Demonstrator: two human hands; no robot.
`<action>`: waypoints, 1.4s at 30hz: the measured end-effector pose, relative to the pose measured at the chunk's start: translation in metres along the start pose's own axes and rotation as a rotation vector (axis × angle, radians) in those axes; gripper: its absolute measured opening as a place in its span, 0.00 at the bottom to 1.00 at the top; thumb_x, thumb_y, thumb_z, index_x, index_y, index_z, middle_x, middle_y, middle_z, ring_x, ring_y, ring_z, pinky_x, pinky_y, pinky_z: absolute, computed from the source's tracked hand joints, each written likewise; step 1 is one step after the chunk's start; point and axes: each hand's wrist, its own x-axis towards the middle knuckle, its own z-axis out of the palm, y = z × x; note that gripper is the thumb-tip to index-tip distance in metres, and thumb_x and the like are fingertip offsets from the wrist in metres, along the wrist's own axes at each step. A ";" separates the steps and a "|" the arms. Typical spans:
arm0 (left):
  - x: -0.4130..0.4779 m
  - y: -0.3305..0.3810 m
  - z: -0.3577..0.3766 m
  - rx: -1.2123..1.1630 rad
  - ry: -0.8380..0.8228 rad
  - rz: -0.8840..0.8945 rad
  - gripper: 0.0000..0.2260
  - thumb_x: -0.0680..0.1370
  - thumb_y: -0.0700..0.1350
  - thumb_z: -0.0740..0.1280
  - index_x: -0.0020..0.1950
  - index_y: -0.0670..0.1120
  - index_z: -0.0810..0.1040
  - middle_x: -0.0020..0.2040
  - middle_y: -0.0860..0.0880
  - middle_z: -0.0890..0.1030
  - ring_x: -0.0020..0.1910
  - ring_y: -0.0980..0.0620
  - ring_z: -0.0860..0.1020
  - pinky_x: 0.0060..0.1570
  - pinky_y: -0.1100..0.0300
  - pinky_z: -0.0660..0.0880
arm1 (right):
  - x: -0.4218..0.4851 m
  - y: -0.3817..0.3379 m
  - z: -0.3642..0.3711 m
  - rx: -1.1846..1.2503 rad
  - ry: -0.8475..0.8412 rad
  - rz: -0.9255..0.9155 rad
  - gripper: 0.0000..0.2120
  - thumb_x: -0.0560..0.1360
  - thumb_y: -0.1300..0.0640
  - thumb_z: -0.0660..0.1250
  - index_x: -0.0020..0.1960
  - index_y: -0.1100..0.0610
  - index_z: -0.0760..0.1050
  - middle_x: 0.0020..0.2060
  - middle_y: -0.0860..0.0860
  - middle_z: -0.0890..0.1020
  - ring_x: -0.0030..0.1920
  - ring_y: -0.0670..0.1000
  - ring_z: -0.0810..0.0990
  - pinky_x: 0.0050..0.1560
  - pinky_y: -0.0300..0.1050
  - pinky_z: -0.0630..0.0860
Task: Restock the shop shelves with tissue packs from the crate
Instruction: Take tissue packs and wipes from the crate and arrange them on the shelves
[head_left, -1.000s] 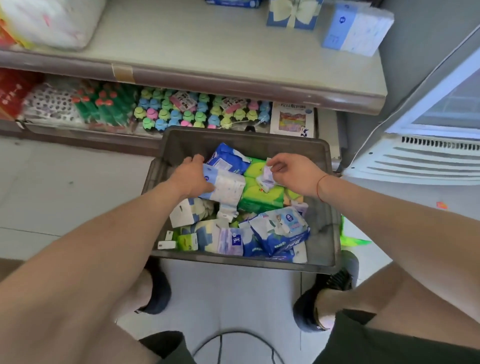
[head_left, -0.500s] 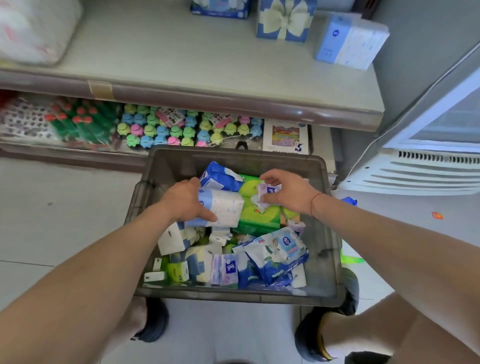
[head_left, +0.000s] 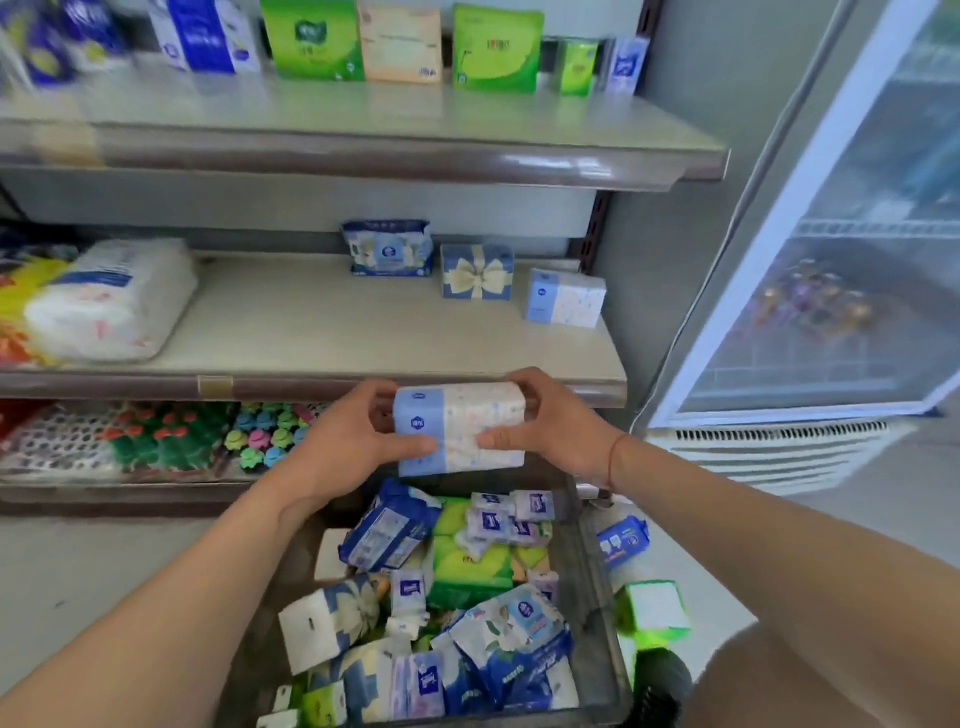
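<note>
Tissue pack (head_left: 460, 428) is gripped at both ends by left hand (head_left: 356, 441) and right hand (head_left: 550, 421) above the crate (head_left: 597, 613), before the middle shelf (head_left: 337, 322), which bears few packs while many fill the crate, so restocking seems barely begun.

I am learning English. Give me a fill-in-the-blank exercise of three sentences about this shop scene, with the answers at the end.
1. The left hand and the right hand hold one blue-and-white tissue pack; more tissue packs lie below it in the grey ____.
2. On the middle shelf, the blue box carries a cream ____.
3. The glass-door fridge stands to the ____ of that shelf.

Missing words: crate; bow; right.
</note>
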 end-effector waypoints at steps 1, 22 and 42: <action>0.001 0.005 0.002 -0.025 0.023 0.027 0.28 0.67 0.43 0.83 0.63 0.52 0.75 0.58 0.54 0.83 0.51 0.61 0.83 0.51 0.61 0.82 | -0.001 -0.004 -0.006 0.029 0.025 -0.018 0.36 0.62 0.52 0.85 0.64 0.52 0.72 0.54 0.50 0.82 0.55 0.51 0.83 0.54 0.54 0.84; 0.054 -0.039 0.077 -0.136 0.012 -0.052 0.19 0.71 0.63 0.71 0.59 0.58 0.82 0.54 0.62 0.84 0.55 0.62 0.82 0.64 0.50 0.78 | 0.131 0.060 -0.133 0.095 0.581 0.039 0.31 0.67 0.60 0.83 0.64 0.55 0.72 0.50 0.47 0.81 0.54 0.53 0.82 0.61 0.56 0.81; 0.111 -0.075 0.079 -0.266 0.035 -0.111 0.10 0.78 0.50 0.70 0.59 0.53 0.83 0.55 0.52 0.86 0.55 0.54 0.84 0.59 0.51 0.80 | 0.223 0.117 -0.166 0.012 0.527 0.074 0.29 0.76 0.63 0.73 0.73 0.55 0.67 0.62 0.53 0.79 0.62 0.55 0.79 0.63 0.53 0.78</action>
